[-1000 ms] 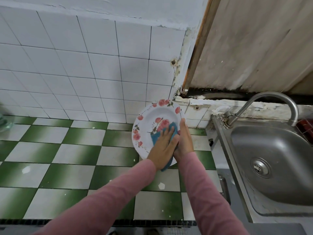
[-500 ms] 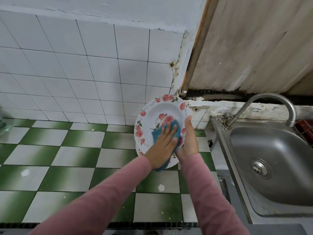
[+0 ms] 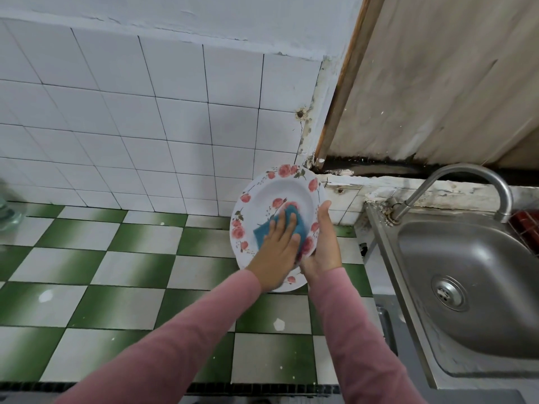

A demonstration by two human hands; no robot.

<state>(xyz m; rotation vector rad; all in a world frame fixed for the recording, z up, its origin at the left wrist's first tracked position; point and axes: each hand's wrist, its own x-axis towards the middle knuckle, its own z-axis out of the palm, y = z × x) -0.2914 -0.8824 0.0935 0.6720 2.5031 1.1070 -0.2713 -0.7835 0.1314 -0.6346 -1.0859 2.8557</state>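
Observation:
A white plate with pink rose prints is held tilted up above the green-and-white tiled counter. My right hand grips the plate's right rim, thumb along the edge. My left hand presses a blue sponge cloth flat against the plate's face with straight fingers. The lower part of the plate is hidden behind both hands.
A steel sink with a curved tap lies to the right. White wall tiles stand behind the counter. A glass object sits at the far left edge. A wooden board leans at the back right.
The plate has risen slightly and shifted right. My left hand has slid the blue sponge across the plate's face; my right hand keeps its hold on the rim.

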